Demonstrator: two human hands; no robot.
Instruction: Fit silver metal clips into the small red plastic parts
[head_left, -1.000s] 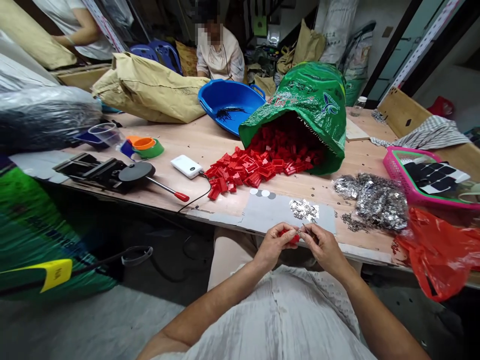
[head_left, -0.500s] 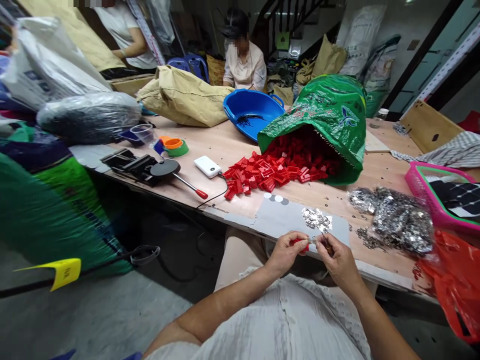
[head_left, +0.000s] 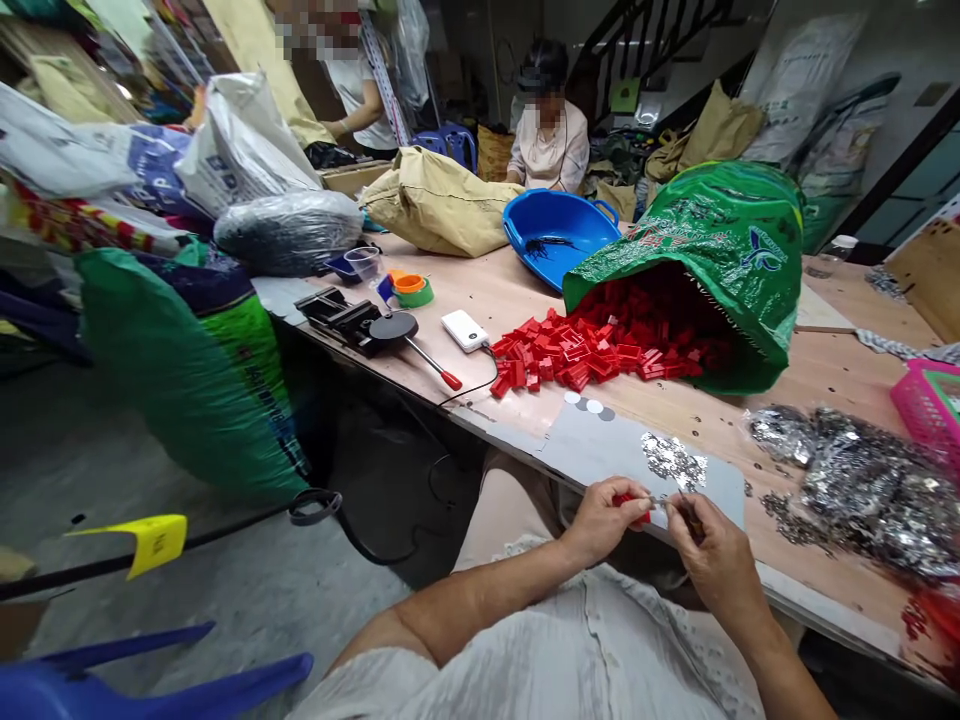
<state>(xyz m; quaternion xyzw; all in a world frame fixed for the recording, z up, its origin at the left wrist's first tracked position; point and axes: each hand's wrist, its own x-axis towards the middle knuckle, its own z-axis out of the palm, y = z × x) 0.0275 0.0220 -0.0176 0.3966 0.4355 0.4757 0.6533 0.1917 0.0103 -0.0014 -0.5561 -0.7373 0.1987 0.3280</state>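
My left hand (head_left: 606, 522) is closed around a small red plastic piece (head_left: 636, 510) at the table's front edge, thumb and fingertips pinched together. Close by on the right, my right hand (head_left: 712, 550) is closed on a small tool with a brown handle (head_left: 694, 528); its kind is hidden by the fingers. A tiny metallic bit shows between the fingertips of both hands, too small to name. Just beyond them, a pile of small shiny metal pieces (head_left: 673, 458) lies on a grey mat (head_left: 600, 445).
Red plastic pieces (head_left: 585, 350) spill from a green sack (head_left: 720, 235). Around them are a blue basin (head_left: 574, 225), a white power bank (head_left: 465, 330), a black lever device (head_left: 394, 327) and bags of metal pieces (head_left: 862, 490). Another person (head_left: 551, 140) sits across the table.
The view has swung to the left, so the table and its things sit further right. Both hands keep their pinch near each other, with little other movement.
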